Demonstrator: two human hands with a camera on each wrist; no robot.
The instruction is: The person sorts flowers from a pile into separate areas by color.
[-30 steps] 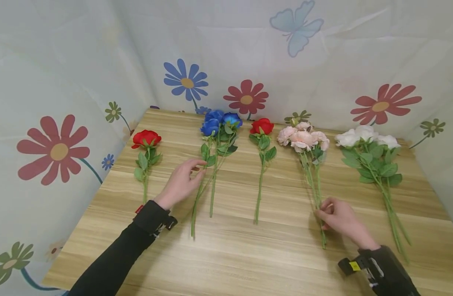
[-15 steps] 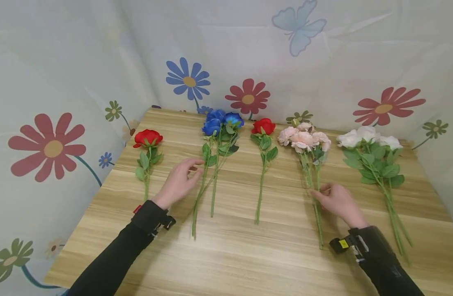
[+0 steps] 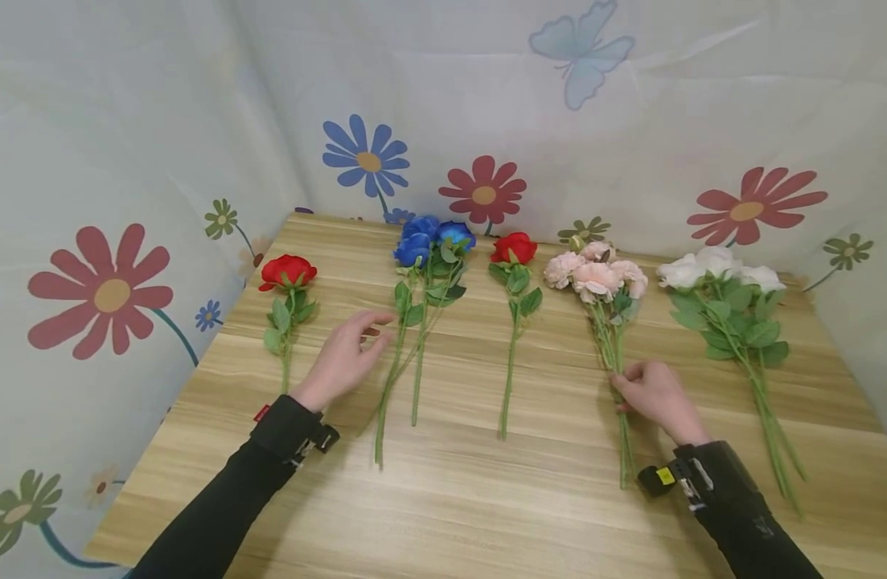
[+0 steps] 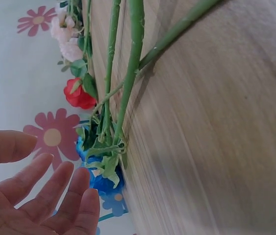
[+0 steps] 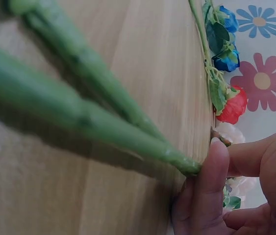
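My right hand pinches the green stems of the pink flowers about midway along them. In the right wrist view, two stems run into the grip between the thumb and fingers of this hand. My left hand hovers just left of the blue roses' stems, holding nothing. Seen from the left wrist, that hand has its fingers loosely spread, apart from the crossing stems. The blue roses lie with their heads toward the back edge.
One red rose lies at the left and another red rose between the blue and pink flowers. White roses lie at the right. All rest on a wooden table, backed by a flower-printed curtain.
My right hand has moved up the pink flowers' stems and slightly left, and the stems now lie closer together. My left hand has drawn a little left from the blue roses' stems.
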